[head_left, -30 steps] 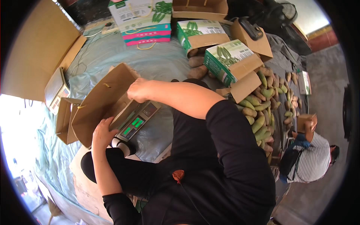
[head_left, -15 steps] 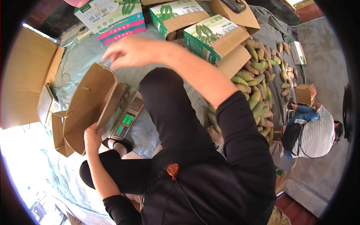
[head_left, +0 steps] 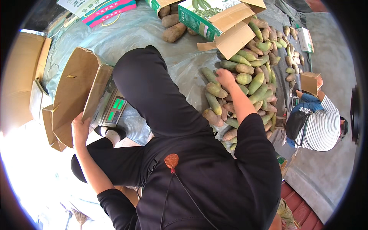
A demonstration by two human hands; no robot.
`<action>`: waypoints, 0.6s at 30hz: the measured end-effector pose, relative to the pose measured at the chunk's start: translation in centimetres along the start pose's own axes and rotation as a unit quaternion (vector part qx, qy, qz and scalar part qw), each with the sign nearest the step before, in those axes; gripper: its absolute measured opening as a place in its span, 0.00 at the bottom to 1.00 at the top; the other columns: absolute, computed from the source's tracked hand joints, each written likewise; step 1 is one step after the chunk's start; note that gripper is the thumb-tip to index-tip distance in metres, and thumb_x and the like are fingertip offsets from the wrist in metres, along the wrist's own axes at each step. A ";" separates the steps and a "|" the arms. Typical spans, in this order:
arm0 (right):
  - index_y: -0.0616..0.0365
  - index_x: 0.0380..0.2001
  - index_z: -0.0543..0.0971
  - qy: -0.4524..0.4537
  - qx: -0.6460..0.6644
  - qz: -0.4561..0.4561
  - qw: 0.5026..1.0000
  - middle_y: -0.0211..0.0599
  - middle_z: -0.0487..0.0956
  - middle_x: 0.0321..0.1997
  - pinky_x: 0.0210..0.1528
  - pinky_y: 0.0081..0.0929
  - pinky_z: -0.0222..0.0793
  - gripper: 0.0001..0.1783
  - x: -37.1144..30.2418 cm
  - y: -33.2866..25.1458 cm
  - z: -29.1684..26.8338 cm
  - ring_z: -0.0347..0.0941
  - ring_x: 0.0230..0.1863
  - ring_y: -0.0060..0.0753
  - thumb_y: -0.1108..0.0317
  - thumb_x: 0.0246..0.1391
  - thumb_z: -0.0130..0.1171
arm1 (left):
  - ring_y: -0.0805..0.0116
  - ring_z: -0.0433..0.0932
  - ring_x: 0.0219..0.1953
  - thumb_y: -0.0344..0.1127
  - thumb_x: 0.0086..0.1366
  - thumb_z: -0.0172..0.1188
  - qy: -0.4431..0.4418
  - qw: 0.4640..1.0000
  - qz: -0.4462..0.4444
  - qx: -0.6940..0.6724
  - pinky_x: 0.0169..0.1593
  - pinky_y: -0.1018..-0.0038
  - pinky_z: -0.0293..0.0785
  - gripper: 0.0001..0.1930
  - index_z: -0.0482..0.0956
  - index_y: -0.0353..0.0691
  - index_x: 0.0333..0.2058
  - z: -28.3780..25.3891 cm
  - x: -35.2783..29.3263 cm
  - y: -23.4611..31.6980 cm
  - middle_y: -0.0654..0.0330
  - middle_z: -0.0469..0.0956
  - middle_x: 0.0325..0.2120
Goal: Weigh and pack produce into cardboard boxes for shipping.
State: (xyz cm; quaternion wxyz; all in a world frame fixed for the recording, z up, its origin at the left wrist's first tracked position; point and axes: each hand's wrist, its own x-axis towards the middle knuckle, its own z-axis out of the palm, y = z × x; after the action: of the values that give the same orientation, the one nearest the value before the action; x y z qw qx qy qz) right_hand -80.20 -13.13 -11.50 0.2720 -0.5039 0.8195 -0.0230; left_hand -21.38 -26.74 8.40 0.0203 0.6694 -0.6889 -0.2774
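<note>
My left hand (head_left: 80, 129) grips the lower edge of an open cardboard box (head_left: 75, 86), with the fingers behind the panel. The box stands on its side with its mouth facing left, on a digital scale (head_left: 114, 111) with green lit digits. At the left edge of a pile of green radishes (head_left: 256, 83), my right hand (head_left: 227, 78) reaches down with curled fingers. They press against a green radish (head_left: 209, 75) beside the hand; the fingertips are partly hidden.
Printed green-and-white cartons (head_left: 197, 19) lie at the far side, with radishes beside them. A pink-striped box (head_left: 109, 11) is at the far left. Plastic sheeting (head_left: 176, 57) covers the floor. At right, a person in a striped shirt (head_left: 320, 126) bends near a small carton (head_left: 310, 83).
My right hand has moved from above the box, rightward and down to the radish pile. My left hand keeps its grip on the box. The whole view has shifted slightly.
</note>
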 end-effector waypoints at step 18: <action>0.45 0.56 0.63 -0.131 -0.178 0.165 0.961 0.33 0.69 0.57 0.55 0.44 0.64 0.44 -3.7 -3.4 5.6 0.65 0.59 0.41 0.57 0.33 0.72 | 0.46 0.76 0.35 0.31 0.53 0.59 0.027 0.999 -0.034 0.029 0.41 0.61 0.72 0.13 0.79 0.39 0.40 -0.8 -0.9 0.1 0.45 0.77 0.29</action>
State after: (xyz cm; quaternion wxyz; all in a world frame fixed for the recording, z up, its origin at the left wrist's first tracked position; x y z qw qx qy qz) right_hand -73.53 -10.38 -13.61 0.2828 -0.4009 0.8394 0.2340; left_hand -21.10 -26.14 9.43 0.0097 0.7001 -0.6725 -0.2399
